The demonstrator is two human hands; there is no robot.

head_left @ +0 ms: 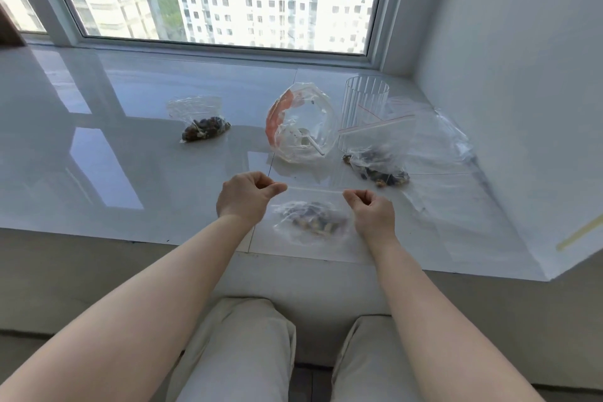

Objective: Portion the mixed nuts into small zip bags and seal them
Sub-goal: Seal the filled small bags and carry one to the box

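Note:
A small clear zip bag point(313, 219) with mixed nuts in its bottom hangs between my two hands above the near part of the white sill. My left hand point(246, 197) pinches the left end of its zip strip; my right hand point(370, 209) pinches the right end. The strip is stretched straight between them. Another small bag of nuts point(204, 124) lies at the back left. A third bag of nuts point(378, 163) with a red zip line lies to the right, its top leaning on a clear cup point(365, 101).
A large, crumpled clear bag with an orange edge point(300, 124) holds a white scoop in the middle. Empty clear bags point(447, 153) lie along the right wall. The glossy sill point(114, 153) ends in a front edge near my knees; the window is behind.

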